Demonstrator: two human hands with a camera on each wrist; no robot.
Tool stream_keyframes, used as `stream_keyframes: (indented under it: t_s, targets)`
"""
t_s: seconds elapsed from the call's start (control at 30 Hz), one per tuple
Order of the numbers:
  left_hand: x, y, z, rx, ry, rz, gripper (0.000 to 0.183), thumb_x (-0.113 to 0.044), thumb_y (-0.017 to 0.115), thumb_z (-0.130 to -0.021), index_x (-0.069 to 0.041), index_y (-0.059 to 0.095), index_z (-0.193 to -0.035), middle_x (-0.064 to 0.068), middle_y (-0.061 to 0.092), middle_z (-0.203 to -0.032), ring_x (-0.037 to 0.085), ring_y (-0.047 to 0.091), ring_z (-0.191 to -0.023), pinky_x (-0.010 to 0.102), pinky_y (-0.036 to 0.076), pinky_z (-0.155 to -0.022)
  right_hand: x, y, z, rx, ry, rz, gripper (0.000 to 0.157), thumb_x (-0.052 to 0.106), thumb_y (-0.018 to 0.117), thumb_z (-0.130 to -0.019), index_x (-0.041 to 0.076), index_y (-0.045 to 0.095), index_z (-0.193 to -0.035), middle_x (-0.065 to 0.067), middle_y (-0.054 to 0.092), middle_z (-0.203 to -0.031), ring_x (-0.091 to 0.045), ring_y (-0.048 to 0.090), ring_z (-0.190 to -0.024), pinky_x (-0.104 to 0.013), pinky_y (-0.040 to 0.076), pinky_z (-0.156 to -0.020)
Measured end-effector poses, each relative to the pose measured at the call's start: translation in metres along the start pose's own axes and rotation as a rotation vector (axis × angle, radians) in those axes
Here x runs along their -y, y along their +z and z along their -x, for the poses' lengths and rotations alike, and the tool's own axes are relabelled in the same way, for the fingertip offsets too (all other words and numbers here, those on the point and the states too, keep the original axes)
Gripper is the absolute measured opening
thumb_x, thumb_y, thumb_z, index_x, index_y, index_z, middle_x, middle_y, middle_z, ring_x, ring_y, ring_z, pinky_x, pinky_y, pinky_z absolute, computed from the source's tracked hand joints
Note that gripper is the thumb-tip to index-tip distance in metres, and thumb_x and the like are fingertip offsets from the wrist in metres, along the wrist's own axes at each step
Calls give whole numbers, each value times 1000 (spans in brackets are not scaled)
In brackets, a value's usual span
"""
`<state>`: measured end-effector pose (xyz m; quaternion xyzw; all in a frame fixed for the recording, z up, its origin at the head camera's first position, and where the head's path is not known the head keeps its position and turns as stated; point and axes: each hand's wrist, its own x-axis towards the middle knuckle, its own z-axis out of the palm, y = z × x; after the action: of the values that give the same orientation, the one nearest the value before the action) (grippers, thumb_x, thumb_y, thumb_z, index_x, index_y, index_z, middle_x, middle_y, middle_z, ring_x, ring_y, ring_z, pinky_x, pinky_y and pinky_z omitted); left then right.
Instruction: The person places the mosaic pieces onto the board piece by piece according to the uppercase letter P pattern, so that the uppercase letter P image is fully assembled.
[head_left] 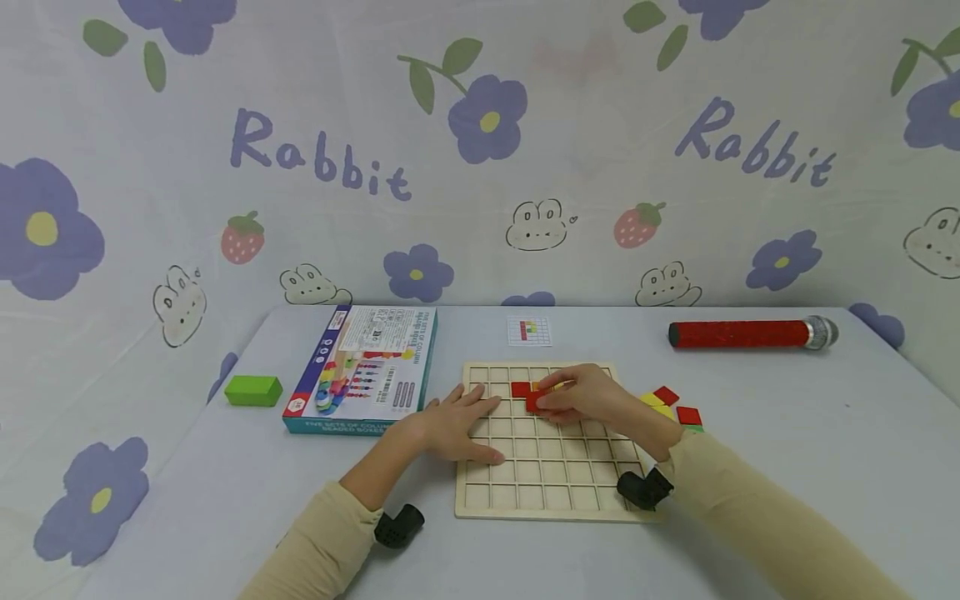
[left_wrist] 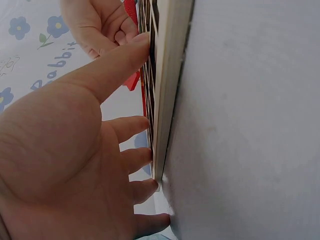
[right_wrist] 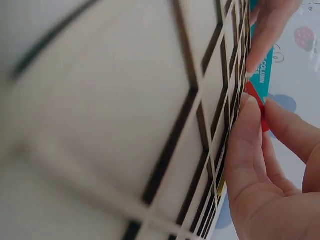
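Note:
A wooden grid board [head_left: 517,497] lies on the table. My left hand [head_left: 452,423] rests spread along its left edge; in the left wrist view its straight fingertips touch the board's rim [left_wrist: 172,65]. Over the upper middle squares my right hand [head_left: 588,394] pinches a red square tile [head_left: 535,402] between thumb and fingers. The right wrist view shows this red tile [right_wrist: 257,105] tilted against the grid. Another red tile [head_left: 520,389] sits in a square just up and left of it. Part of a yellow tile shows beside that, mostly hidden by my right fingers.
Loose yellow and red tiles [head_left: 688,415] lie right of the board, partly behind my right forearm. A small pattern card [head_left: 529,331] lies behind the board. A boxed set [head_left: 367,371] and a green block [head_left: 253,391] are at left, a red microphone [head_left: 750,334] at back right.

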<state>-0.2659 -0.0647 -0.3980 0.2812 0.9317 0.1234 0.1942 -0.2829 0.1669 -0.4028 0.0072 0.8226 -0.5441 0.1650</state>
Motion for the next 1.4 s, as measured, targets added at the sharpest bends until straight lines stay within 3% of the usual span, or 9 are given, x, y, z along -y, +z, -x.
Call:
stream_keyframes:
  t_s: [0.37,0.67,0.93,1.1,1.4]
  targets:
    - [-1,0,1,8,2,-3,84,-55,60,-88,-17,24,-153,10,10,-158,32,3,-144,58,11,-110,6,14,-1,-10,12,-55,28,5,71,-86,-5,65,-112,-20,56,-112,-16,66,-72,-29,55,-70]
    - [-1,-1,1,8,-5,-7,84,-56,60,-87,-18,23,-153,9,10,-158,31,2,-144,57,11,-110,11,20,1,-69,0,65,26,6,71,-86,-4,67,-109,-17,62,-104,-15,66,-69,-27,55,-67]
    - [-1,0,1,9,-2,-9,84,-56,60,-87,-18,24,-153,9,10,-158,32,2,-144,58,11,-110,13,21,3,-70,2,97,23,10,67,-90,-3,68,-109,-13,65,-99,-16,65,-73,-27,55,-69]
    - [1,1,-1,7,-5,-1,84,-55,61,-87,-18,25,-153,9,11,-158,32,3,-144,58,12,-110,12,13,3,5,-13,54,27,12,62,-94,-5,63,-115,-13,66,-101,-19,65,-84,-29,54,-75]
    - [0,-1,1,2,2,-5,83,-54,61,-87,-17,25,-152,10,11,-158,32,4,-144,57,12,-110,1,-18,11,225,-70,-54,47,22,56,-98,-8,48,-134,-19,60,-121,-26,61,-106,-34,49,-90]
